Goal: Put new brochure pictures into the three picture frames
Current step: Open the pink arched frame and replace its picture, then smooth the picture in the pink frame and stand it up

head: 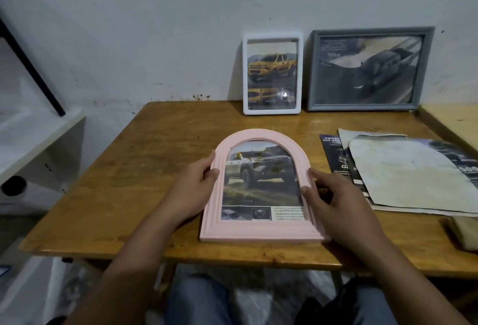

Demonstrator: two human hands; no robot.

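A pink arched picture frame (258, 231) lies face up near the front edge of the wooden table (144, 169), with a brochure picture of a white pickup truck behind its glass. My left hand (192, 190) grips its left side and my right hand (336, 203) grips its right side. A white frame (272, 111) with a yellow truck picture leans upright against the wall at the back. Beside it on the right leans a grey frame (362, 106) holding a dark truck picture.
Loose brochure pages and old paper sheets (403, 174) lie spread on the table's right side. A tan object (465, 234) sits at the right front edge. A white shelf unit (33, 143) stands to the left of the table. My knees are below the front edge.
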